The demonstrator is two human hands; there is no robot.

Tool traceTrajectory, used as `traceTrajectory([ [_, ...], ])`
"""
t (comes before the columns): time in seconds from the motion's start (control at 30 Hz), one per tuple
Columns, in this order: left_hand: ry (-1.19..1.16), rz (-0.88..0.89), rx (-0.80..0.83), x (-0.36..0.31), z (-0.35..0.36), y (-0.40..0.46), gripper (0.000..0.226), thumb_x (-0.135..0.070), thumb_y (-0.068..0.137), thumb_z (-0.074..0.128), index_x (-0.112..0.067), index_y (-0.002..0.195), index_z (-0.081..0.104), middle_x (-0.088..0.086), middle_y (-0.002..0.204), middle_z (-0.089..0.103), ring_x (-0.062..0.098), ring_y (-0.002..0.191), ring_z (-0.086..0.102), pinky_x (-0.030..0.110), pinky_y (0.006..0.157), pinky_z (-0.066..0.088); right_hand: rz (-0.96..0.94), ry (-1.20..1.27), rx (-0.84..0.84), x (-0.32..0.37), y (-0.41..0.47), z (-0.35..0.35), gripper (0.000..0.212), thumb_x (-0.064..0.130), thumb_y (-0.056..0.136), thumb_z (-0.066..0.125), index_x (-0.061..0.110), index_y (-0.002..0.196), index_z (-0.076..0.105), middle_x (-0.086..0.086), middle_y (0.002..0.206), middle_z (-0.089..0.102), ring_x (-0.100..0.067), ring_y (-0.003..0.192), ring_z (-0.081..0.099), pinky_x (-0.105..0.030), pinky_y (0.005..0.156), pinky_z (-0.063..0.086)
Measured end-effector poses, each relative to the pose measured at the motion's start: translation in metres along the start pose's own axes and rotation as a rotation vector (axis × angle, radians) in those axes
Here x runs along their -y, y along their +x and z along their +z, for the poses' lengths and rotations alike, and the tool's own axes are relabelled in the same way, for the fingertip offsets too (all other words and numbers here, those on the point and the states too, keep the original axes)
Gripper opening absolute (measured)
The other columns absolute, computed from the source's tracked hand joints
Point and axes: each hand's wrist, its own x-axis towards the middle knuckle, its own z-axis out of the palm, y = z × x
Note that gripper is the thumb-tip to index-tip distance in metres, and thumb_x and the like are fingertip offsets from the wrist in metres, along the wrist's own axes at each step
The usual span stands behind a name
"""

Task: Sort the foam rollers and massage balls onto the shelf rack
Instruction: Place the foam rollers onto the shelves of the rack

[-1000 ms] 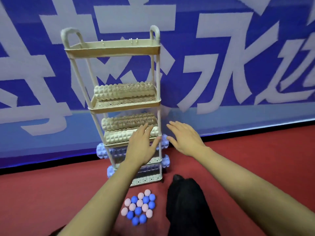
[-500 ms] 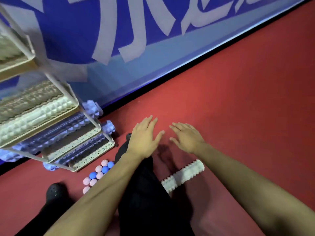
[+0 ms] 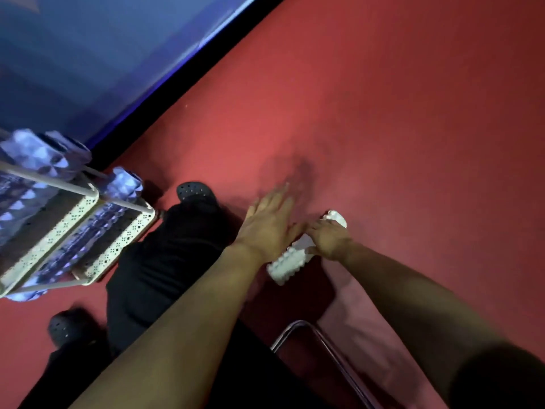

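A white bumpy foam roller (image 3: 287, 262) lies on the red floor at centre right. My right hand (image 3: 328, 239) grips it around the middle, fingers curled over it. My left hand (image 3: 269, 224) hovers just left of the roller with fingers straight, blurred by motion. The beige shelf rack (image 3: 88, 199) shows only its two lowest tiers at the left edge, each holding a purple foam roller (image 3: 124, 184). The massage balls are out of view.
My black-trousered leg (image 3: 165, 261) and black shoes (image 3: 193, 191) stand between the rack and the roller. A metal chair frame (image 3: 298, 329) curves up at bottom centre. A blue wall banner (image 3: 88, 69) borders the floor at upper left.
The view swung down and right, away from the rack. Both hands dropped to the white roller; my right hand has closed around it, and my left hand moved beside it.
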Motion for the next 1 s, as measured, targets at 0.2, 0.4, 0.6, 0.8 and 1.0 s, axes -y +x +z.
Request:
traceTrajectory([
  [0.2,-0.082,-0.078,0.037,0.016,0.027,0.019,0.074,-0.066,0.098,0.035,-0.033,0.160,0.012,-0.006,0.170,0.005,0.017,0.155,0.005,0.043,0.123,0.004,-0.004,-0.017,0.144,-0.012,0.042,0.053,0.089,0.059,0.091,0.061,0.025,0.161,0.018,0.001,0.166,0.024,-0.025,0.151,0.024,-0.039,0.122,0.020],
  [0.4,-0.176,-0.151,0.012,0.035,0.031,0.030,0.073,-0.061,0.099,0.042,-0.036,0.160,0.011,-0.005,0.170,0.007,0.018,0.155,0.007,0.048,0.125,0.011,0.014,-0.094,0.128,-0.017,0.069,0.080,0.091,0.053,0.086,0.070,0.031,0.159,0.022,0.007,0.167,0.019,-0.022,0.155,0.013,-0.042,0.123,0.012],
  [0.6,-0.186,-0.184,-0.013,0.041,0.027,0.031,0.074,-0.060,0.100,0.042,-0.033,0.161,0.010,-0.004,0.169,0.011,0.018,0.155,0.009,0.048,0.124,0.013,0.017,-0.188,0.176,-0.013,0.091,0.080,0.102,0.057,0.069,0.081,0.033,0.155,0.030,0.009,0.161,0.030,-0.024,0.151,0.020,-0.047,0.122,0.011],
  [0.8,-0.240,-0.238,-0.038,0.048,0.028,0.026,0.076,-0.063,0.098,0.041,-0.035,0.160,0.007,-0.004,0.168,0.014,0.019,0.154,0.013,0.049,0.123,0.017,-0.056,-0.239,0.202,-0.017,0.091,0.088,0.105,0.058,0.065,0.083,0.029,0.153,0.034,0.007,0.158,0.036,-0.019,0.147,0.031,-0.043,0.123,0.009],
  [1.0,-0.222,-0.289,-0.062,0.042,0.018,0.024,0.069,-0.060,0.100,0.041,-0.030,0.158,0.020,0.000,0.164,0.024,0.026,0.150,0.024,0.047,0.119,0.025,0.134,0.120,0.028,-0.016,0.057,0.065,0.094,0.061,0.066,0.080,0.033,0.147,0.041,0.004,0.141,0.052,-0.022,0.130,0.046,-0.040,0.110,0.030],
])
